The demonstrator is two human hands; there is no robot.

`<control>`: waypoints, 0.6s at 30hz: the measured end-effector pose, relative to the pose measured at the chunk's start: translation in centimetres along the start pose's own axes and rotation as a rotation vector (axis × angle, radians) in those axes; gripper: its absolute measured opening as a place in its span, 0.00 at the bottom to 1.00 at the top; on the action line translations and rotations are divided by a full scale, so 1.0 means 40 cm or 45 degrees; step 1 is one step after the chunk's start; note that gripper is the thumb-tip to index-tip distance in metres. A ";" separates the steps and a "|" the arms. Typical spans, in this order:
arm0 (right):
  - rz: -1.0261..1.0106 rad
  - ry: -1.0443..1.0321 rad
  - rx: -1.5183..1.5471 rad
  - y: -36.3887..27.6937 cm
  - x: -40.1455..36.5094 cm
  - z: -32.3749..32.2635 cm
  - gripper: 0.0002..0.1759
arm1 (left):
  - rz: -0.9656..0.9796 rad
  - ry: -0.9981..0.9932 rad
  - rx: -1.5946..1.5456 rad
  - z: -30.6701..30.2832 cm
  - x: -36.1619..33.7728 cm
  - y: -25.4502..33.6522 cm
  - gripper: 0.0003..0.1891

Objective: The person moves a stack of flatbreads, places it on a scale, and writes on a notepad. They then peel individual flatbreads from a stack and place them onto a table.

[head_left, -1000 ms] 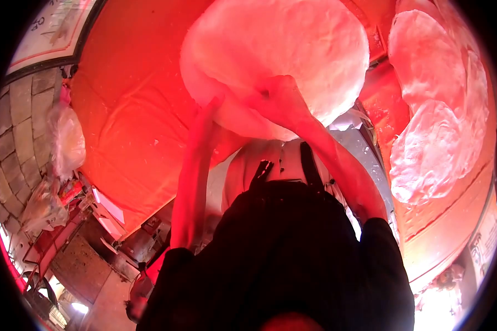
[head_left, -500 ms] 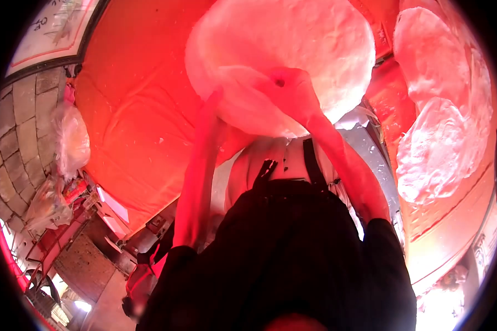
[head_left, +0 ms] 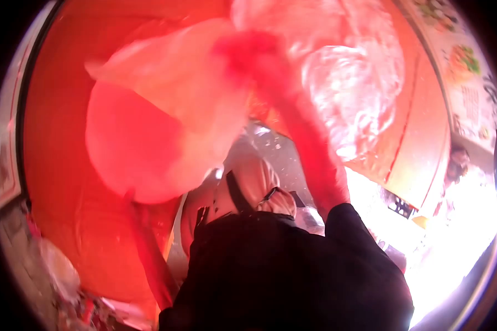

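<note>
Black top (head_left: 292,276): nearest the camera, filling the bottom of the view, with both arms reaching away from it.
Left hand (head_left: 132,197): at the near rim of the round pad (head_left: 116,149), probably to steady it; it is blurred, so I cannot tell whether it grips or only rests.
Right hand (head_left: 248,49): raised beyond the pad, fingers pinched on the edge of the thin sheet (head_left: 171,88), apparently holding it clear of the pad.
Thin sheet: in the air above the pad, hanging slack because it is caught at one edge only.
Sheet's direction: its long axis runs across the view from the right hand to a tip at far left, and the loose edge droops toward the body.
Pile of sheets (head_left: 353,83): farther right, crumpled and glossy.
Red cloth (head_left: 55,165): lies under everything.
</note>
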State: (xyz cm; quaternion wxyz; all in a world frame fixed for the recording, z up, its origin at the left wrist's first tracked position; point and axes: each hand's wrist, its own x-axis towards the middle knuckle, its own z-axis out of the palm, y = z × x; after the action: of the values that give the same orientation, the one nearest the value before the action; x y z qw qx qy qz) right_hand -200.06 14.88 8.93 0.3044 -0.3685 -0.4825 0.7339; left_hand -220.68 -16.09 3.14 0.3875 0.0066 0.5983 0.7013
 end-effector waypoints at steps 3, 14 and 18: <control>-0.120 0.452 -0.080 -0.141 -0.019 -0.309 0.11 | -0.015 0.005 0.041 -0.002 -0.003 -0.007 0.24; -0.169 1.584 0.193 0.160 -0.643 -1.043 0.09 | -0.056 0.019 0.198 0.024 -0.002 -0.020 0.24; 0.134 1.835 0.017 0.169 -0.719 -0.925 0.12 | -0.051 0.030 0.232 0.029 -0.014 -0.010 0.25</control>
State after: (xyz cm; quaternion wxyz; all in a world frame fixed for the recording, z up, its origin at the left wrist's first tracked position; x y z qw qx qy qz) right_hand -154.18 7.33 0.01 0.5136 -0.7819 -0.1388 0.3250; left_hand -219.54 -15.44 3.38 0.3923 0.0216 0.6642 0.6359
